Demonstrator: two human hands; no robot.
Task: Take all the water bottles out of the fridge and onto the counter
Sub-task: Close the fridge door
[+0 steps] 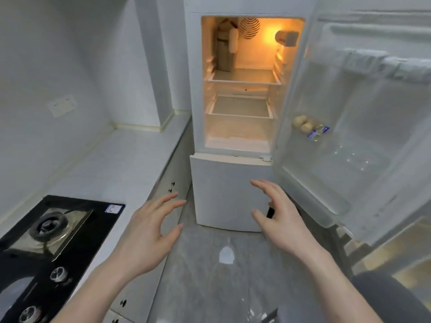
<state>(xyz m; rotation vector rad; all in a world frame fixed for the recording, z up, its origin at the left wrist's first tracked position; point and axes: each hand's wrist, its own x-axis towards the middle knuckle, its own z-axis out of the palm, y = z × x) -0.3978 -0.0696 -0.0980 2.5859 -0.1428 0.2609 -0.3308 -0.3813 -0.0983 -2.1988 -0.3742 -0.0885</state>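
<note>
Water bottles, clear plastic with blue labels (318,132), sit in the open white fridge's door shelf (345,145). Our left hand (147,231) and right hand (279,217) hover empty, fingers spread; next we reach rightward for one.

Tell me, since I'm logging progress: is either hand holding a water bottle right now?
No, the left hand and right hand hover with fingers spread and hold nothing in front of the open fridge.
</note>
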